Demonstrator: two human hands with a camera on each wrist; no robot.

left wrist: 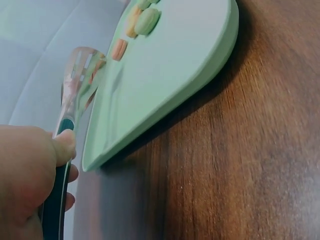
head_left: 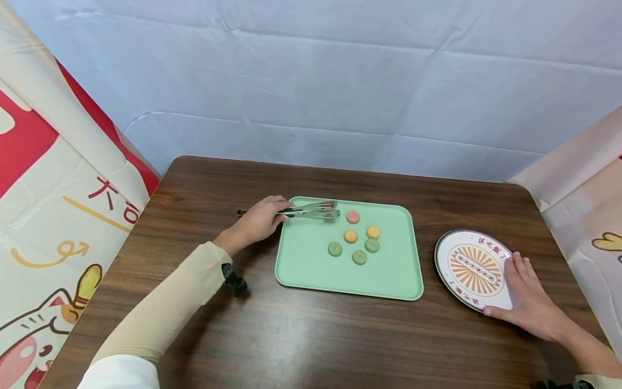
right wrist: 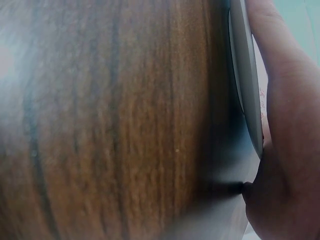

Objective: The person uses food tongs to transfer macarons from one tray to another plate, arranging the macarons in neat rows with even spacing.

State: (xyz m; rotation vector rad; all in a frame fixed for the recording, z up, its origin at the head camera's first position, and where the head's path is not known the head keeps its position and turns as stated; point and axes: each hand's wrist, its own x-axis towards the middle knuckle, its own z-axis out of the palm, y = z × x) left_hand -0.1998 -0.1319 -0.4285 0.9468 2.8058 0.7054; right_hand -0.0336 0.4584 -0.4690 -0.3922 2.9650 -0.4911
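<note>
My left hand (head_left: 264, 217) grips the dark handle of metal food tongs (head_left: 316, 210), their slotted ends over the upper left of a mint-green tray (head_left: 311, 275). In the left wrist view, the thumb presses along the tongs' handle (left wrist: 56, 200). On the tray lie one pink macaron (head_left: 352, 217), two yellow macarons (head_left: 350, 236) and three green macarons (head_left: 359, 257), all to the right of the tongs. My right hand (head_left: 529, 302) rests at the right rim of a round white plate (head_left: 505, 294), thumb and fingers spread along its edge.
Dark wooden table (head_left: 340, 340) carries the tray at its middle and the plate on the right. A pale cloth (head_left: 340, 97) hangs behind the far edge. Printed cloth (head_left: 58, 216) hangs on the left side.
</note>
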